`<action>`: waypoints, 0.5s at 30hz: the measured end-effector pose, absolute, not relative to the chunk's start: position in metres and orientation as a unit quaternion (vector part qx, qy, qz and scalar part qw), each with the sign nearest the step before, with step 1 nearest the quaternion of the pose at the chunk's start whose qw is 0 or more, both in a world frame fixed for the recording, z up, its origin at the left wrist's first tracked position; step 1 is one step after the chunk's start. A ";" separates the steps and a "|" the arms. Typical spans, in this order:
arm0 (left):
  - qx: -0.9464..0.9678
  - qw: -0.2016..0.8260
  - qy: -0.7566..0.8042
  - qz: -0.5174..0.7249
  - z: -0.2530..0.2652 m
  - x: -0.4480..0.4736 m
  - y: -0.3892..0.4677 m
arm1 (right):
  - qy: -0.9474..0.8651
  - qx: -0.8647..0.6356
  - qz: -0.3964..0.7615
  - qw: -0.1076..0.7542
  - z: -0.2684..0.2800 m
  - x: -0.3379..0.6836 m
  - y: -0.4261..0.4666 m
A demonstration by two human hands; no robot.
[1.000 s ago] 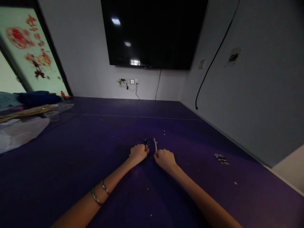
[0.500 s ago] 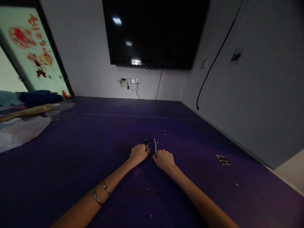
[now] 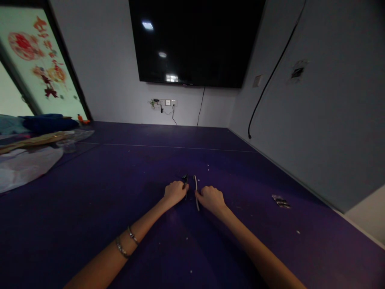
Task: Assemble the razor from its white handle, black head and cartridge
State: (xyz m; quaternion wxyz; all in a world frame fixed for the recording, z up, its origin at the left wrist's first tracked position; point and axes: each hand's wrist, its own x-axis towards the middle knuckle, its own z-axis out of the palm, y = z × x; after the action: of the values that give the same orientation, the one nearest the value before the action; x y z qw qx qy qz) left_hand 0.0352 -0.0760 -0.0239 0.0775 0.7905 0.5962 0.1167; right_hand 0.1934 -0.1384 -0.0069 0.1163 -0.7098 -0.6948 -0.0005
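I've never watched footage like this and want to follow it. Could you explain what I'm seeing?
There's no machine: a person works bare-handed, and a camera worn on their head looks forward and down. Their left hand holds a dark item, too small to make out. Their right hand touches a thin pale strip; whether its grip is firm, I can't tell. On the purple surface lie a small packet to the right and blue cloth at far left.
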 end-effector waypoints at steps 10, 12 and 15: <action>0.758 0.120 0.595 0.239 -0.025 0.001 -0.045 | -0.721 -0.613 -0.047 0.319 0.000 0.344 -0.125; 0.761 0.131 0.584 0.250 -0.028 -0.003 -0.041 | -0.701 -0.631 -0.082 0.322 -0.009 0.386 -0.135; 0.765 0.144 0.569 0.266 -0.032 -0.005 -0.038 | -0.672 -0.663 -0.117 0.307 -0.023 0.444 -0.157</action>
State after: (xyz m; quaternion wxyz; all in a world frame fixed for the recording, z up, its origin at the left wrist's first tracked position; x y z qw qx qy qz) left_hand -0.0049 -0.0381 -0.0319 0.1442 0.7647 0.5691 0.2656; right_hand 0.4444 -0.1572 -0.0228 0.3072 -0.6632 -0.6724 -0.1171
